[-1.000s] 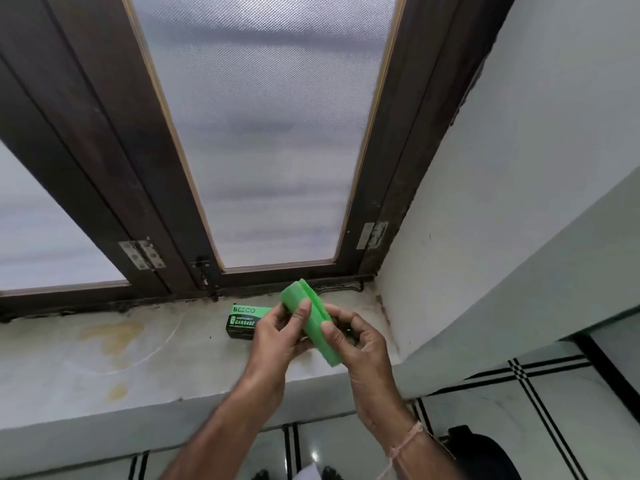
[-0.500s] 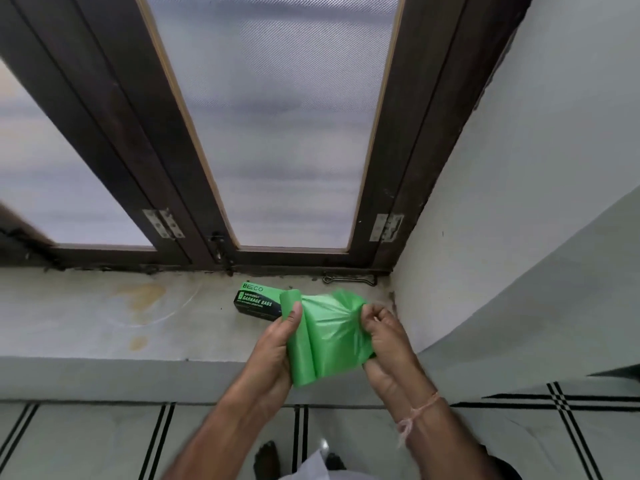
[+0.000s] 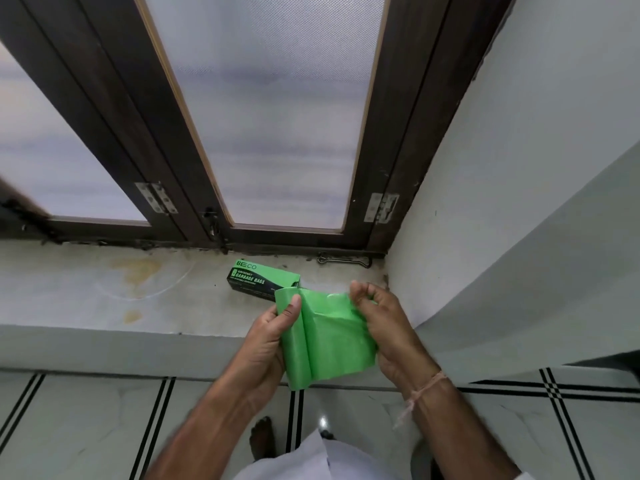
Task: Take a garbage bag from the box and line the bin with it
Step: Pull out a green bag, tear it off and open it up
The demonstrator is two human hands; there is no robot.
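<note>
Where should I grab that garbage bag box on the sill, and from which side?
Probably across its middle, from above: the box lies flat on the sill, long and narrow, so thumb and fingers can span its front and back faces. Skip the right end, which looks open and sits behind the bag.

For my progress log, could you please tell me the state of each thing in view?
garbage bag roll, partly unrolled, held above the sill's edge
box, lying on the sill, right end seemingly open
left hand, grips the rolled part
right hand, pinches the loose end
</note>
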